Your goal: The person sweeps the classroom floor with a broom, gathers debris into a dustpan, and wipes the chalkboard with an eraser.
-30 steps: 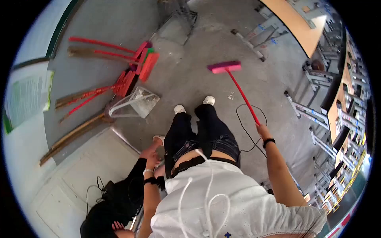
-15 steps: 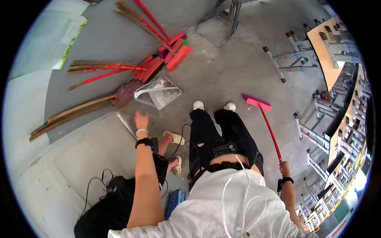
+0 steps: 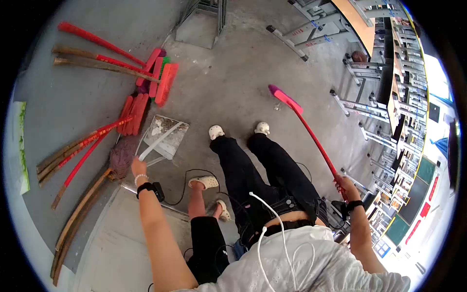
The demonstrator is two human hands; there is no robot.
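Observation:
My right hand is wrapped round the red handle of a broom. The broom's pink and purple head is on the concrete floor, ahead and to the right of my shoes. On the left, my left hand is closed at the end of the pale handle of a metal dustpan. The pan's dirty flat plate faces up, near the floor beside the brooms; small pale bits show on it. My left fingers are partly hidden behind the wrist.
Several brooms with red heads lean against the grey wall, beside a mop. Another person's foot in a cream clog is close on my left. Desks with metal legs line the right side. A thin black cable crosses the floor.
My left hand, open above the floor before, has reached the dustpan handle and closed on it; the dustpan has turned. The view has swung round, and the broom stays in my right hand.

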